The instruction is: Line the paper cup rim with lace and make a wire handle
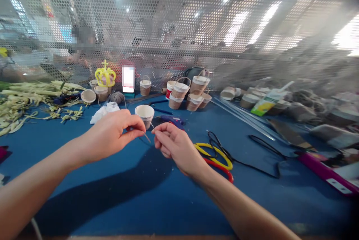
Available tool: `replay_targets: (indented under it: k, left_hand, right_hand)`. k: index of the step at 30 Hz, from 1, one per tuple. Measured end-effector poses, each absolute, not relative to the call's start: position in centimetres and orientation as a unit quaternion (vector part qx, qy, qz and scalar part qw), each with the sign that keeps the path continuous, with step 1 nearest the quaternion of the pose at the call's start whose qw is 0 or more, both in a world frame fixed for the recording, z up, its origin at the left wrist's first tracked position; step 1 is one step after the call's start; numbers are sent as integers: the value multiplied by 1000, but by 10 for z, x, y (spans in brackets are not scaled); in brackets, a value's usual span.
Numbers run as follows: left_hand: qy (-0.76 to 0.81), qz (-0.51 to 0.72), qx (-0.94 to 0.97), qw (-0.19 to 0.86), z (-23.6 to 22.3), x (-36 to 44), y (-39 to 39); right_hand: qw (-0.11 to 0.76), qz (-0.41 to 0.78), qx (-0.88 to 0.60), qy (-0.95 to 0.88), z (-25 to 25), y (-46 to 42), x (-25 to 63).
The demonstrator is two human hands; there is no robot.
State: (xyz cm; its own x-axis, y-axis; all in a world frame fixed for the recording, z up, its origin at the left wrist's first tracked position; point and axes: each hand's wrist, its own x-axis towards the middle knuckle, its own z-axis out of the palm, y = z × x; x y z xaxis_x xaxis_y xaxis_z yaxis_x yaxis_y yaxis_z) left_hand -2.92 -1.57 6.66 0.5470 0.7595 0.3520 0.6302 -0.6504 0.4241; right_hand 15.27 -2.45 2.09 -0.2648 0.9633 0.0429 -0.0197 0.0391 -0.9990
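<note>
Head view | left hand [113, 132], right hand [177, 145]: both seem to pinch thin cord [147, 137] | cord between them, near cup [144, 113] | step: apparently shaping cord | next: likely calls for steady fingertips, light tension

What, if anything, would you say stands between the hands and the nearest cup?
Nothing visible blocks the way: the cup stands just beyond the left hand and right hand, which pinch thin cord.
</note>
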Motion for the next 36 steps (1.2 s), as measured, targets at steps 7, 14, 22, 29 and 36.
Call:
replay_targets:
  k: [7,14,22,29,36]
  left_hand:
    - [407,273,865,106,77,-23,-14]
    - [395,239,868,181,72,-21,-11]
    - [388,261,867,172,67,-20,-7]
    - [387,261,869,164,66,-22,-8]
    - [393,254,869,160,66,-22,-7]
  right_hand:
    - [436,553,-419,-573,23,-29,153]
    - [452,551,-415,-566,20,-28,155]
    - [436,519,-422,-602,21,-30,153]
    - [430,504,-429,-614,20,-30,152]
    - [418,535,-449,-581,21,-30,150]
